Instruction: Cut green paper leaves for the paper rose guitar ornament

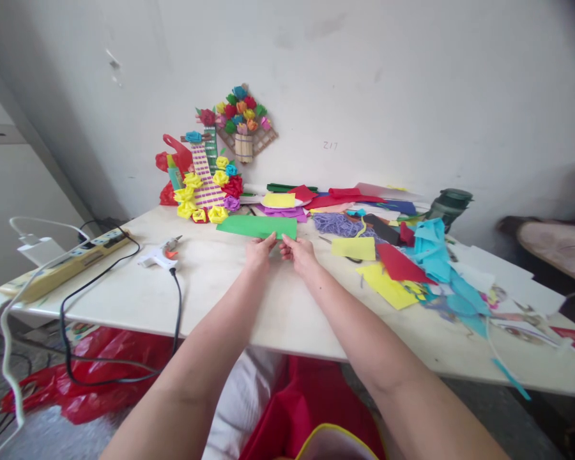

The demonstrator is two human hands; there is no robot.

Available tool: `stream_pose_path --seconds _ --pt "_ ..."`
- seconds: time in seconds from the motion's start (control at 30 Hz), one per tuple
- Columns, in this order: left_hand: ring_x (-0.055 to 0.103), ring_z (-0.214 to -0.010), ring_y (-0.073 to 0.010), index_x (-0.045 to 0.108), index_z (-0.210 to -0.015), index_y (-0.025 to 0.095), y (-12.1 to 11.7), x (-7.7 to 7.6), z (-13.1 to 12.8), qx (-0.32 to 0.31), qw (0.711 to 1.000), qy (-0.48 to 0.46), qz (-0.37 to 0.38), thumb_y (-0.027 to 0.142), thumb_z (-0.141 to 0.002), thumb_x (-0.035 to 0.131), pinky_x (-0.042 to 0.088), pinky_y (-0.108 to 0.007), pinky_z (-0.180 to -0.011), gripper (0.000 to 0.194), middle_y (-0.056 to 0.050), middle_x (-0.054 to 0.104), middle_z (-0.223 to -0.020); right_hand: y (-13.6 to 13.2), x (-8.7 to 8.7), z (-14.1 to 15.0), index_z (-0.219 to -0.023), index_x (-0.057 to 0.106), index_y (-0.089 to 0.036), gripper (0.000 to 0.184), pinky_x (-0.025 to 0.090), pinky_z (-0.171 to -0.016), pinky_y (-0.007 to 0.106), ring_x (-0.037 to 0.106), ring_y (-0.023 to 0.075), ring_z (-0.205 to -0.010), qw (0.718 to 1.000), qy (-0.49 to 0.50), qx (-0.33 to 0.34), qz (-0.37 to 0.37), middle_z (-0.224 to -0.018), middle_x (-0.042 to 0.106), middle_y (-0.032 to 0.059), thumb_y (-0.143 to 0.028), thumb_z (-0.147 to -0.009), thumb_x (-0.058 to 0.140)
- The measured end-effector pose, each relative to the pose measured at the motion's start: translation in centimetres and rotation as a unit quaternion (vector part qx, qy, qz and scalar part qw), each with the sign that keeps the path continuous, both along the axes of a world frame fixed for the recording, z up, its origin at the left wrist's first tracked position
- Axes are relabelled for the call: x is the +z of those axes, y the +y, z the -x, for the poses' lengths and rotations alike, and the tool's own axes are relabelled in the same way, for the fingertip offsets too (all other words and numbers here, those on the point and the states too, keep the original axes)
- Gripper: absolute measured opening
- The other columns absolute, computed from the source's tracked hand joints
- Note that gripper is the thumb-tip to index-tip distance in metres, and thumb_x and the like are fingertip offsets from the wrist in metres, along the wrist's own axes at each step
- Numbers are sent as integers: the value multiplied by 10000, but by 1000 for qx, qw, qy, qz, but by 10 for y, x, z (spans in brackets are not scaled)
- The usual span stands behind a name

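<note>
A long strip of green paper [253, 225] is held just above the table in front of me. My left hand [261, 249] pinches its near edge around the middle, thumb on top. Close beside it, my right hand [298, 251] grips the near right corner between thumb and fingers. The strip's left end extends freely past my left hand. Both hands are closed, and the fingers beneath the paper are partly hidden. To the right lies a yellow-green paper piece [353, 248], partly over dark-handled scissors [352, 259].
A white glue gun [160, 254] and a power strip [71, 262] with cords lie left. Paper flowers [186, 198] and a woven flower hanging [243, 128] stand at the back. Purple yarn [340, 223], red paper [402, 263], blue crepe paper [431, 249] and a dark bottle [449, 206] crowd the right.
</note>
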State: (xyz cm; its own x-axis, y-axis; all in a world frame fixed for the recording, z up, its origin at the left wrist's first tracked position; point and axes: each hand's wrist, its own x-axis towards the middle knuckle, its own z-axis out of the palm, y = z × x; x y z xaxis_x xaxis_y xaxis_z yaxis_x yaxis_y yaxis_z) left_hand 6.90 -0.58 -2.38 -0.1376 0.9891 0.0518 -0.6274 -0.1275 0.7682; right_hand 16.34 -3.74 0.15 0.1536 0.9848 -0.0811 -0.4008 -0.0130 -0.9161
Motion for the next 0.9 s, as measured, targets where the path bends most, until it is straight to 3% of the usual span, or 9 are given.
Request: stream_pose_path --seconds 0.2,0.5,0.9 --pt "550 -492 -86 433 -507 161 -10 11 -4 32 999 -11 19 61 -608 723 468 -256 -656 323 29 522 -482 -1 2 0 -627 549 -107 162 392 -301 165 487 63 -335 1000 7 1 -6 -455 572 -19 -99 -785 581" --pt "557 -478 -88 495 -536 129 -14 15 -5 -10 997 -62 54 2 -703 614 469 -228 -614 242 5 546 -474 -1 1 2 -606 518 -131 184 363 -288 164 456 59 -304 999 -23 -10 -32 -417 528 -54 -159 -720 659" --pt "617 -542 -111 581 -635 129 -13 18 0 -48 997 -31 54 202 -779 616 507 -250 -700 165 -25 635 -541 6 0 -14 -580 492 -152 183 331 -281 155 443 53 -297 998 -43 -19 -33 -411 530 -54 -172 -707 621"
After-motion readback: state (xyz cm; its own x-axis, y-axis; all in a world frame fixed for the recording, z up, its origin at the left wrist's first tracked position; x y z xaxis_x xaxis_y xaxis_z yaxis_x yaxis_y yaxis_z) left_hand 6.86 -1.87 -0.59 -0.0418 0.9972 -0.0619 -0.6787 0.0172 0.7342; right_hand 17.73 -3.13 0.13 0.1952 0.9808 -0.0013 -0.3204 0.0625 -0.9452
